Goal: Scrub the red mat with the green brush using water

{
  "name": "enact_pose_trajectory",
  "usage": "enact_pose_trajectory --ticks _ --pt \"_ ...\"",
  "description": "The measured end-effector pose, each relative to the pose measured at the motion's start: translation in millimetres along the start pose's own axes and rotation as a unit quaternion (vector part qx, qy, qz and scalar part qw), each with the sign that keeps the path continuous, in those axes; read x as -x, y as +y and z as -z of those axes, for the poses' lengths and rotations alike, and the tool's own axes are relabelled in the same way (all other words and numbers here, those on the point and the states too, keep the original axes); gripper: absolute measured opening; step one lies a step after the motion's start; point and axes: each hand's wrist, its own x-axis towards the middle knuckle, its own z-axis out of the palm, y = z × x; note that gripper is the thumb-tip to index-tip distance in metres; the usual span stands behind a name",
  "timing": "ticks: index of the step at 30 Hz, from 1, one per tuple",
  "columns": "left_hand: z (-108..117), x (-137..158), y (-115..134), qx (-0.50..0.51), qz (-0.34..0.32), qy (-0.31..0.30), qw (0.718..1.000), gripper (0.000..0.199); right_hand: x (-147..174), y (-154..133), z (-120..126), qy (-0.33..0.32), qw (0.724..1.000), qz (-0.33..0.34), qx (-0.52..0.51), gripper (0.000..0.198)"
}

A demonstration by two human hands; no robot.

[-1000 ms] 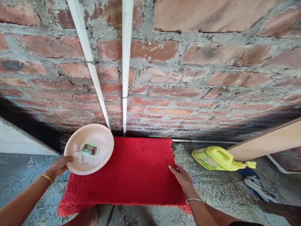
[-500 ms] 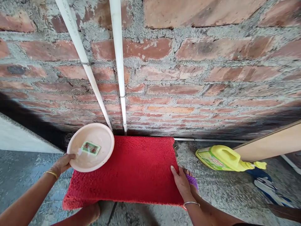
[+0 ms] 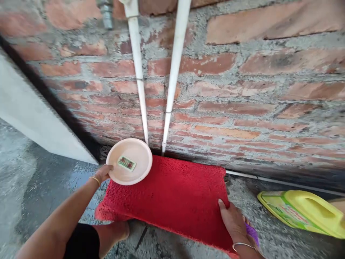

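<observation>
Head camera looks down over red mat (image 3: pixel 178 201) toward brick wall (image 3: pixel 215 88).

Figure: the two hands in a widely spaced pose.
The left forearm (image 3: pixel 66 212) reaches forward and inward; the left hand (image 3: pixel 104 173), just beside the left edge of the red mat (image 3: pixel 175 198), is closed in a pinch, thumb uppermost. The right hand (image 3: pixel 234 219) lies at the mat's right edge, thumb extended on top, remaining fingers mostly hidden. The left lower leg (image 3: pixel 114 232) shows bare.
</observation>
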Motion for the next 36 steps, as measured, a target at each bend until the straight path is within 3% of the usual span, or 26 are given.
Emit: enact_pose_trajectory --ticks 2,5,7,9,11,14,18,23,25,27,29,31,34,36 --pt "3 -1 0 -0.012 -0.005 0.001 1.000 0.055 3 -36 12 0.050 0.997 0.050 0.013 0.061" --pt "11 -5 1 -0.036 -0.011 0.000 0.999 0.051 28 -131 29 0.068 0.970 0.232 -0.029 0.052" --pt "16 -7 6 -0.059 -0.017 -0.002 0.998 0.050 57 -207 29 -0.029 0.925 0.376 -0.047 0.038" --pt "21 -11 12 -0.086 -0.028 0.003 0.996 0.051 90 -278 17 -0.145 0.872 0.467 -0.026 0.029" --pt "24 -16 18 -0.115 -0.038 0.015 0.993 0.051 118 -333 -5 -0.209 0.835 0.507 0.034 0.026" --pt "24 -27 24 -0.159 -0.045 0.038 0.986 0.050 143 -381 -46 -0.224 0.822 0.505 0.140 0.038" --pt "26 -41 22 -0.204 -0.045 0.054 0.976 0.052 151 -403 -85 -0.206 0.832 0.478 0.192 0.051" --pt "30 -45 18 -0.229 -0.036 0.037 0.972 0.052 147 -405 -96 -0.210 0.839 0.472 0.170 0.051" --pt "30 -42 19 -0.237 -0.035 0.034 0.970 0.051 143 -404 -95 -0.247 0.865 0.423 0.115 0.056" --pt "28 -37 21 -0.246 -0.035 0.035 0.968 0.050 141 -401 -94 -0.325 0.889 0.323 -0.013 0.062" --pt "27 -31 22 -0.256 -0.038 0.038 0.965 0.050 141 -398 -93 -0.404 0.876 0.214 -0.151 0.063" --pt "26 -26 23 -0.268 -0.041 0.039 0.962 0.051 145 -395 -91 -0.452 0.849 0.148 -0.229 0.051" --pt "24 -19 24 -0.298 -0.046 0.037 0.953 0.052 151 -393 -85 -0.459 0.837 0.120 -0.272 0.029" --pt "23 -15 24 -0.324 -0.048 0.035 0.944 0.053 152 -392 -78 -0.437 0.837 0.105 -0.311 0.026"
